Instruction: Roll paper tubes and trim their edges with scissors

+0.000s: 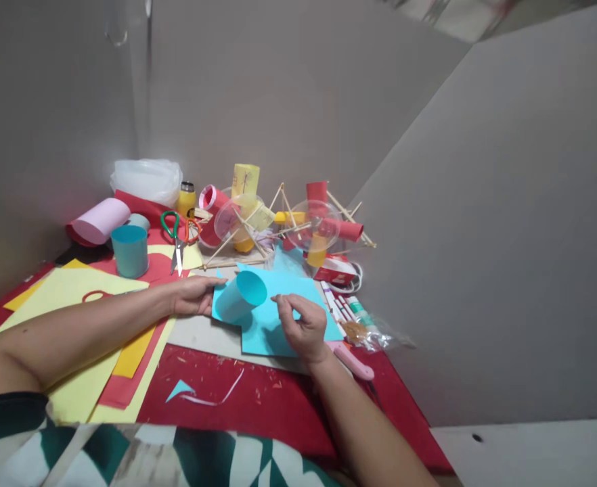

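Take the blue tube as your clock's centre. Widest is the red cloth (237, 412), nearest you at six. On it lies the pale board (202, 335), then the blue paper (262, 338), reaching out towards three. Your right hand (303, 325) is near four, fingers curled in by the thumb; I cannot tell if they pinch anything. The blue tube (235, 301) sits on the paper's left part, leaning towards one. Your left hand (194, 295), at nine, looks closed on the paper's edge. Hold that edge level and touch the tube lightly, low down, lest its wall buckle.
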`<state>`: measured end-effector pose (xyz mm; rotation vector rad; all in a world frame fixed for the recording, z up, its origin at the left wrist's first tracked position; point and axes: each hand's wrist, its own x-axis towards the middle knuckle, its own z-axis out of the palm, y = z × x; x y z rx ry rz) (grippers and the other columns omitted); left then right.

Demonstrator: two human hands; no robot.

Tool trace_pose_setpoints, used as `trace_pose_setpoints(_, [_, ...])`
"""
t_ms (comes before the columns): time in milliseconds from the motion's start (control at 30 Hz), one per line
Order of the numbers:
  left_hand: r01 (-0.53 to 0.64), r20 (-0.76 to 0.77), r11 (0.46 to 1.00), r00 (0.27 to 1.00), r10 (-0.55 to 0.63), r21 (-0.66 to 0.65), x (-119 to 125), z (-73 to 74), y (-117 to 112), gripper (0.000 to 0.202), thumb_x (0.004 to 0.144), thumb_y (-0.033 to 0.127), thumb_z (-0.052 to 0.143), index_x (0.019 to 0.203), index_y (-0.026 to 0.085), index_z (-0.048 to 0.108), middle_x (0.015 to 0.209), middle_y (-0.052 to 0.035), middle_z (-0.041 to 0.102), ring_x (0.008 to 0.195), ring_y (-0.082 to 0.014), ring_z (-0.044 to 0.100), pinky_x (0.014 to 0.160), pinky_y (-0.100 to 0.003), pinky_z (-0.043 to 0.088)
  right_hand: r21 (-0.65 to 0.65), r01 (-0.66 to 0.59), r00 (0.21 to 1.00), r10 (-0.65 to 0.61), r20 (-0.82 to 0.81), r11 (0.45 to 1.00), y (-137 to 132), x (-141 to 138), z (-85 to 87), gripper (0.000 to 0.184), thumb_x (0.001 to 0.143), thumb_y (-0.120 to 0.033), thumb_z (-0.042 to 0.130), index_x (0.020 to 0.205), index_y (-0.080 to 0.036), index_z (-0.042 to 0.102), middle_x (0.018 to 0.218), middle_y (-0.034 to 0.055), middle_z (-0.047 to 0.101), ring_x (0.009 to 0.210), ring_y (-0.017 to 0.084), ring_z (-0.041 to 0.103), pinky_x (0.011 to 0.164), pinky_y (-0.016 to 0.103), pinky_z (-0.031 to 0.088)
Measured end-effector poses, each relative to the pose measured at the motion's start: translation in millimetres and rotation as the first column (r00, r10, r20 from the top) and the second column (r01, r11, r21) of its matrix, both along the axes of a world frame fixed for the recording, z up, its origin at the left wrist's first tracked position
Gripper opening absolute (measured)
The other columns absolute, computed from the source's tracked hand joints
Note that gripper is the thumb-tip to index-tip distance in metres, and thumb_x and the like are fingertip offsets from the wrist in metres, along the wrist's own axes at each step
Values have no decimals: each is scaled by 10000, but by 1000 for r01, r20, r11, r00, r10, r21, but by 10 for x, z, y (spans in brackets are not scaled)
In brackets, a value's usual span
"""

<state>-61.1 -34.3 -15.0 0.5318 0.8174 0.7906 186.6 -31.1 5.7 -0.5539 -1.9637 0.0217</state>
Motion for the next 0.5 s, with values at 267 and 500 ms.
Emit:
trace_pose_setpoints(267, [-12, 6, 999, 1000, 12, -50, 41, 37, 45, 307, 1016, 305, 488, 1103, 78, 677, 933, -157, 767, 802, -223, 747, 736, -357, 631, -142, 59, 994, -71, -79, 988, 15, 105, -10, 292, 1016, -369, 496, 1042, -204, 735, 818, 56, 742, 750, 190, 706, 712, 345, 567])
trace_pose_setpoints(500, [14, -34, 1000, 999, -13, 5, 94, 88, 6, 361, 1029, 380, 439, 1068, 96, 658, 932, -155, 751, 772, -213, 720, 683, -341, 610, 3, -20, 984, 19, 176, 1000, -33, -60, 311, 503, 1048, -496, 371, 1499, -293, 463, 1435, 107, 588, 1349, 301, 537, 1124, 552, 419])
